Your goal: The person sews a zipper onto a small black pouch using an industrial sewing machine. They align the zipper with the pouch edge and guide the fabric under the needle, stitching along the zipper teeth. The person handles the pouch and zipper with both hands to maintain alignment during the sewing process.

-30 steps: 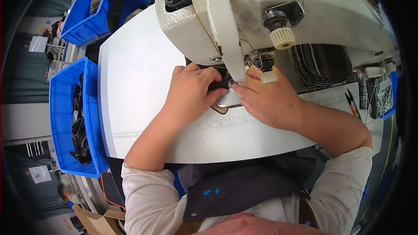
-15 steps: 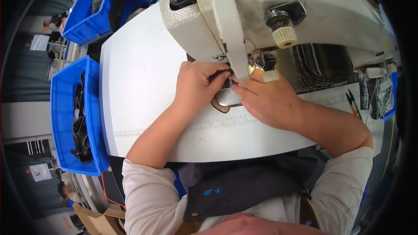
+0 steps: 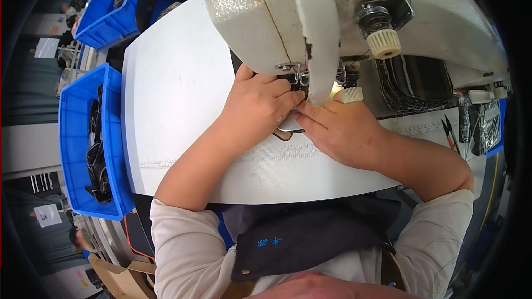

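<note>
Both my hands are at the needle area of a cream sewing machine [image 3: 249,30], close together below its head. My left hand [image 3: 256,106] is closed, its fingers pressed on a small dark piece [image 3: 302,88] beside the presser foot; most of that piece is hidden. My right hand [image 3: 341,133] lies just right of it, fingers bent and close together, their tips meeting my left fingertips. Whether the right fingers also grip the dark piece is hidden. Under the fingertips show a shiny metal plate [image 3: 290,125] and a brown-edged rounded opening [image 3: 284,136].
A stack of dark striped fabric pieces [image 3: 415,84] lies under the machine arm. Tweezers or snips with orange handles [image 3: 450,134] rest at the right. A blue bin [image 3: 65,149] with dark pieces stands left of the white table [image 3: 172,105]; more blue bins [image 3: 100,32] are behind.
My left fingers have shifted right and closed in over the dark piece, nearer my right fingertips. The machine sits slightly farther right in view.
</note>
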`<state>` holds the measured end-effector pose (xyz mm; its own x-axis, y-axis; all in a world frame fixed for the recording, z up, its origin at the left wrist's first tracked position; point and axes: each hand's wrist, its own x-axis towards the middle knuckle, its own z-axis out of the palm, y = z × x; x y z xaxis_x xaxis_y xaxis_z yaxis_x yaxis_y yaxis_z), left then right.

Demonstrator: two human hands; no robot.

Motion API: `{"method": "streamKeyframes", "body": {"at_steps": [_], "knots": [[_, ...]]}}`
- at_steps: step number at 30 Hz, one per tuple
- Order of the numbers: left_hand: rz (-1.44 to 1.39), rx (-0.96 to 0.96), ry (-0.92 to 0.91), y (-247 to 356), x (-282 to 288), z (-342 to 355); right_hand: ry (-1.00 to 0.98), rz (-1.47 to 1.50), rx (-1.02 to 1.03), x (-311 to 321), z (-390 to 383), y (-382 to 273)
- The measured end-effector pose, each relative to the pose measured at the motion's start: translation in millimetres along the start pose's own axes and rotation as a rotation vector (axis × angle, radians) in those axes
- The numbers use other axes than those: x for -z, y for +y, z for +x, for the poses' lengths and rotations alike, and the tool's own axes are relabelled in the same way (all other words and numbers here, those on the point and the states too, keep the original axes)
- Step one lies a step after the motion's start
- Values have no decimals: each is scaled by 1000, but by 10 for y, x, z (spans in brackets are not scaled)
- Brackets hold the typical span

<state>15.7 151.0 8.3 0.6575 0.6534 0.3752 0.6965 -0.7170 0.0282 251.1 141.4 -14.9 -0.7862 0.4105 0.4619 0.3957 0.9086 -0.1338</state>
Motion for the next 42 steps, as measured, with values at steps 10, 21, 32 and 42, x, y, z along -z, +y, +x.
{"method": "streamKeyframes", "body": {"at_steps": [10, 21, 32, 42], "knots": [[-92, -32, -34, -39, 101, 47, -32, 36, 11, 44, 21, -5], [-135, -1, -65, 5, 100, -7, -49, 35, 35, 100, 73, -12], [-133, 73, -79, 23, 46, 15, -5, 35, -4, 85, 89, 4], [-44, 154, -92, 177, 16, 58, 53, 4, -20, 71, 96, 46]]}}
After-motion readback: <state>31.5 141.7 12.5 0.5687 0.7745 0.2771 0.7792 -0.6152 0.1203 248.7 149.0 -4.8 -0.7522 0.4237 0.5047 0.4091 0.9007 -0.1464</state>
